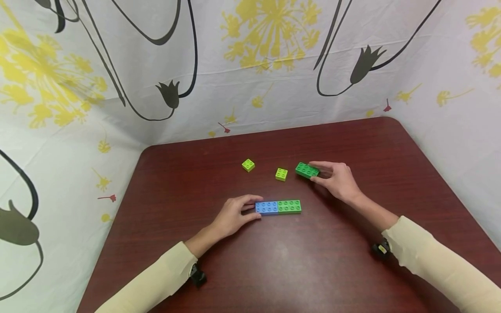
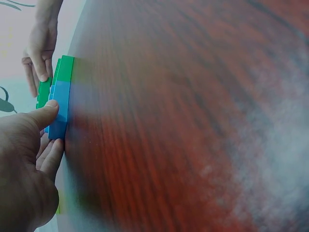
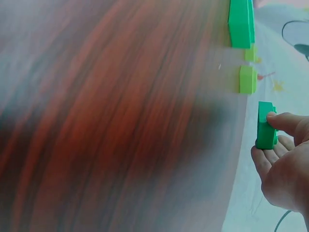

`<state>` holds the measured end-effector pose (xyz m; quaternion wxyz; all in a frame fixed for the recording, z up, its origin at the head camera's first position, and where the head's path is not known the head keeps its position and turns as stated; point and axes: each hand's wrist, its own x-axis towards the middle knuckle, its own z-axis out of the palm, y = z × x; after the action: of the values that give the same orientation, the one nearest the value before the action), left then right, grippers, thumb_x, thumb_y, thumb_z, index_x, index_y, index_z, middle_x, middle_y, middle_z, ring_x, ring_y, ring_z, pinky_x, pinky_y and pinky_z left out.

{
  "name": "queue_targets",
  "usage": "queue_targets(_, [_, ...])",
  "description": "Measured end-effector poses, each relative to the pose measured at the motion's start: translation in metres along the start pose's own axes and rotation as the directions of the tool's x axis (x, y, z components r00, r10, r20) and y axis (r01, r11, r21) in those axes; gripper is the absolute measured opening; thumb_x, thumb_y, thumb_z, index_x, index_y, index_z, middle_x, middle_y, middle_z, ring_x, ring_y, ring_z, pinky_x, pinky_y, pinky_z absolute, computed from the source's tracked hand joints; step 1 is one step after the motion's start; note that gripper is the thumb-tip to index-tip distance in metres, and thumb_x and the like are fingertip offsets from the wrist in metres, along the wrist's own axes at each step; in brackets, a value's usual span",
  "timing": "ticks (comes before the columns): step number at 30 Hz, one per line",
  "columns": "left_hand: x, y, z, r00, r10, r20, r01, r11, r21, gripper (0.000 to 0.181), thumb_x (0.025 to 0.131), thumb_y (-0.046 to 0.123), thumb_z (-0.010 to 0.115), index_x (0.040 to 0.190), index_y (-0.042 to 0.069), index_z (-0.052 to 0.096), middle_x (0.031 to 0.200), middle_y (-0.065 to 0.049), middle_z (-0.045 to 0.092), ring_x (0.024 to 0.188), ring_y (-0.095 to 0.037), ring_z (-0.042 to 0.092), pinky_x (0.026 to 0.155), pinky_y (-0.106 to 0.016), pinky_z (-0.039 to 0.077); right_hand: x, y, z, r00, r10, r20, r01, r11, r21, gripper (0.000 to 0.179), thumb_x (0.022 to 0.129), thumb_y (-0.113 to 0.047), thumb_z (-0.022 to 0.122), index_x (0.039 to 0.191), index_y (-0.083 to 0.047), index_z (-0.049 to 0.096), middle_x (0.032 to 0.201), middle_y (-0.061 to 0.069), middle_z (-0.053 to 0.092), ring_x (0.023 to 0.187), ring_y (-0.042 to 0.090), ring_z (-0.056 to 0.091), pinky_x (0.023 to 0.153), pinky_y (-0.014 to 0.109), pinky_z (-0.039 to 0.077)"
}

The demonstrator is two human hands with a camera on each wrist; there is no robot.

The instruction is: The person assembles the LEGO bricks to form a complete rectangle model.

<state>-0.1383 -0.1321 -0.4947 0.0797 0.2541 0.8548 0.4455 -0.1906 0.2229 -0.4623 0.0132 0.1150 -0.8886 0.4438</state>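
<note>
My left hand (image 1: 233, 214) pinches the left end of a blue toy building brick (image 1: 266, 208) between thumb and fingers. Against that brick's right end sits a bright green brick (image 1: 289, 206), the two forming one straight row on the table; both also appear in the left wrist view. Farther back and to the right, my right hand (image 1: 339, 179) grips a darker green brick (image 1: 307, 170) at its right end, thumb in front and fingers behind. The right wrist view shows this green brick (image 3: 265, 125) between thumb and fingers; whether it touches the table I cannot tell.
Two small lime-green square bricks lie on the dark red-brown table (image 1: 188, 174): one lime brick (image 1: 248, 165) farther back on the left, another lime brick (image 1: 281, 174) close to the darker green one. Patterned white cloth (image 1: 219, 104) surrounds the table's back and sides.
</note>
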Motion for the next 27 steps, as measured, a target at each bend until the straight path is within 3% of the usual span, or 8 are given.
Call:
queue_targets(12, [0.000, 0.000, 0.000, 1.000, -0.003, 0.004, 0.003, 1.000, 0.001, 0.046, 0.094, 0.013, 0.083, 0.137, 0.010, 0.070, 0.138, -0.004, 0.069, 0.124, -0.015, 0.069, 0.099, -0.025, 0.055, -0.008, -0.024, 0.015, 0.998, -0.033, 0.057, 0.027, 0.995, 0.097, 0.048, 0.091, -0.001, 0.084, 0.137, -0.006, 0.072, 0.132, 0.016, 0.073, 0.113, 0.031, 0.074, 0.090, 0.037, 0.062])
queue_targets(19, [0.001, 0.000, 0.000, 1.000, 0.003, 0.006, -0.003, 1.000, -0.002, 0.046, 0.093, 0.013, 0.084, 0.137, 0.008, 0.070, 0.138, -0.006, 0.069, 0.123, -0.015, 0.069, 0.099, -0.025, 0.055, -0.017, -0.037, 0.023, 0.989, -0.111, 0.098, 0.095, 0.984, 0.151, 0.047, 0.089, 0.001, 0.085, 0.134, -0.006, 0.073, 0.131, 0.012, 0.073, 0.113, 0.029, 0.075, 0.092, 0.043, 0.061])
queue_targets(27, [0.001, 0.000, 0.000, 1.000, -0.003, 0.003, 0.003, 1.000, 0.000, 0.046, 0.093, 0.012, 0.084, 0.137, 0.009, 0.070, 0.137, -0.005, 0.070, 0.123, -0.015, 0.069, 0.099, -0.025, 0.055, -0.022, -0.045, 0.035, 0.976, -0.137, 0.169, 0.105, 0.977, 0.186, 0.047, 0.089, 0.002, 0.085, 0.134, -0.006, 0.074, 0.130, 0.011, 0.074, 0.115, 0.028, 0.074, 0.093, 0.043, 0.061])
